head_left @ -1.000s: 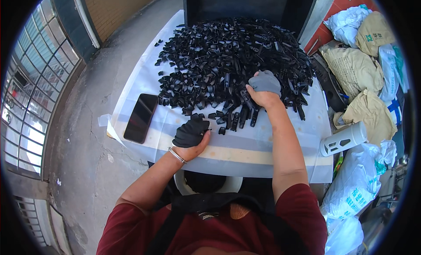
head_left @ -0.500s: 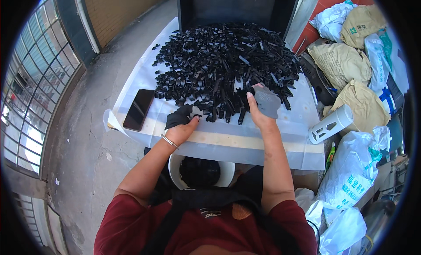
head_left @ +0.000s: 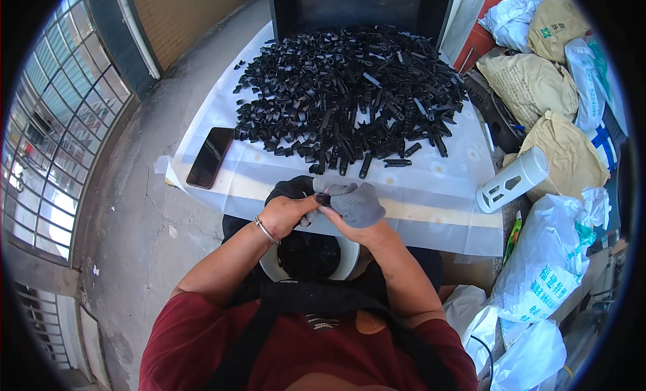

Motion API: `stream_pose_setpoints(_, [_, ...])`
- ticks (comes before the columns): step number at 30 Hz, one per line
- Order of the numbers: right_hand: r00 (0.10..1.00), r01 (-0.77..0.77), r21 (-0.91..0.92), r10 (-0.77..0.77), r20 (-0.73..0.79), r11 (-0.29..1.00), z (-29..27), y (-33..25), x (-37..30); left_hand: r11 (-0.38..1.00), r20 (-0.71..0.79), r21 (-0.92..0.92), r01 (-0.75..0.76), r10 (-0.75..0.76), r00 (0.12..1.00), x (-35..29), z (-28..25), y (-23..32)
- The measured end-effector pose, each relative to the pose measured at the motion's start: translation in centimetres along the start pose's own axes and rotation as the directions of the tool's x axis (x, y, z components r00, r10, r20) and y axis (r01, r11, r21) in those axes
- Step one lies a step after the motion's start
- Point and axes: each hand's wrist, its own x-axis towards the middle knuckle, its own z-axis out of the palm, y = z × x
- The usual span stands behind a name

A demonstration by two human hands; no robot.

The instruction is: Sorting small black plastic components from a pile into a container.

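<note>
Over the table's near edge my two gloved hands meet, fingers closed. My left hand [head_left: 291,201], in a black and grey glove, and my right hand [head_left: 355,206], in a grey one, both grip a small black plastic part [head_left: 324,200]. Most of that part is hidden by the fingers. Beyond them a wide pile of small black plastic parts [head_left: 350,95] spreads across the white-sheeted table [head_left: 431,219]. Below my hands, a white bucket [head_left: 349,260] stands between my legs with dark contents.
A black phone [head_left: 210,157] lies at the table's left. On the right edge rests a white cylinder with cut-outs [head_left: 513,180]. Full sacks [head_left: 538,256] crowd the right side. A black open bin [head_left: 356,14] stands behind the pile; a barred gate [head_left: 60,128] is at far left.
My right hand has come from the pile toward me and to the left, meeting my left hand, which moved slightly right and nearer. A black part now shows between them.
</note>
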Motion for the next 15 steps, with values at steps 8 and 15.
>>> stream_pose_setpoints(8, [0.990, 0.049, 0.073, -0.039, -0.136, 0.996, -0.7, -1.5, 0.8, 0.930, -0.067, 0.337, -0.149, 0.182, 0.981, 0.1, 0.1, -1.0])
stream_pose_setpoints(15, [0.992, -0.120, 0.014, 0.120, -0.034, 0.993, -1.6, -1.0, -0.6, 0.924, -0.099, 0.355, -0.143, 0.189, 0.977, -0.5, 0.1, 0.6])
